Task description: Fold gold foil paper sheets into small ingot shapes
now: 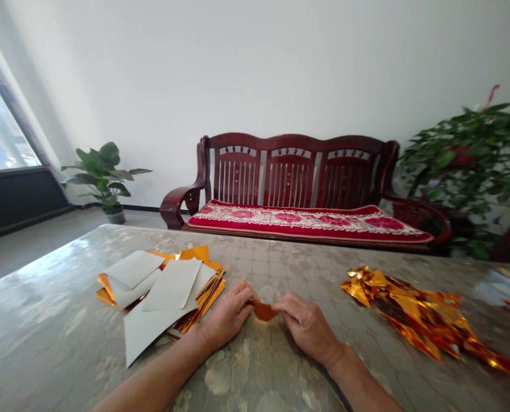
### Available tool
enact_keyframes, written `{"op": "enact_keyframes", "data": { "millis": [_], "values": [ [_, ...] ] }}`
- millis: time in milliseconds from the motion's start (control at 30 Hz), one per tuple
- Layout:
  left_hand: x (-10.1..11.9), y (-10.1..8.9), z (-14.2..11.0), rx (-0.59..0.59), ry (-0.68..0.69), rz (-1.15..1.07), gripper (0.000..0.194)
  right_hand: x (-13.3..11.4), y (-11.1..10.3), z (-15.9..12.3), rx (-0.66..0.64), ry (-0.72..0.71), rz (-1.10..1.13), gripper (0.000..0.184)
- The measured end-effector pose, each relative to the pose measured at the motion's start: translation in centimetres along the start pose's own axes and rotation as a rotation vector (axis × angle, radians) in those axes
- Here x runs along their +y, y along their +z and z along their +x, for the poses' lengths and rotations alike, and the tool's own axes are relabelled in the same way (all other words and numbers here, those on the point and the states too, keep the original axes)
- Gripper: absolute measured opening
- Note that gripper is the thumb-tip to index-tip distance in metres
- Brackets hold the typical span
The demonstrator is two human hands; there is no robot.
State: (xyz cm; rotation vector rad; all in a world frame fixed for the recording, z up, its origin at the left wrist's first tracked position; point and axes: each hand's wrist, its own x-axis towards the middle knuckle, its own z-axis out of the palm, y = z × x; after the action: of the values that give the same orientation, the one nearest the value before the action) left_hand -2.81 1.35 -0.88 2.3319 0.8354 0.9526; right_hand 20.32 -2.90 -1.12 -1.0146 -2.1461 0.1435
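Note:
Between my two hands is a small piece of folded orange foil paper (264,312), held just over the table. My left hand (233,309) pinches its left end, fingers closed. At the other end, the closed fingertips of my right hand (308,323) grip the paper. To the left lies a loose stack of foil paper sheets (173,286), some with the pale grey side up and others showing orange-gold edges. On the right is a heap of shiny gold folded foil pieces (404,306).
A patterned grey table (255,366) spreads under everything. Near its right edge lies a clear plastic bag (501,289). Beyond stands a dark red wooden bench (289,171) with a red floral cover. Potted plants (102,171) flank the bench on both sides.

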Motion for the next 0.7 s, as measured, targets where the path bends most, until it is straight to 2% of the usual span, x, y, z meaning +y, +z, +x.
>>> {"op": "enact_keyframes", "data": {
  "millis": [367, 533, 700],
  "values": [
    [0.1, -0.1, 0.2, 0.011, -0.024, -0.072, 0.016, -0.3, -0.2, -0.1, -0.051, 0.062, 0.049, 0.019],
    [0.5, -0.2, 0.2, 0.000, -0.093, -0.017, 0.015, -0.9, -0.7, 0.1, -0.100, 0.106, 0.073, 0.016],
    [0.5, -0.2, -0.2, 0.015, -0.053, 0.042, 0.014, -0.8, -0.9, 0.3, -0.110, 0.114, 0.064, 0.017]
  ]
}}
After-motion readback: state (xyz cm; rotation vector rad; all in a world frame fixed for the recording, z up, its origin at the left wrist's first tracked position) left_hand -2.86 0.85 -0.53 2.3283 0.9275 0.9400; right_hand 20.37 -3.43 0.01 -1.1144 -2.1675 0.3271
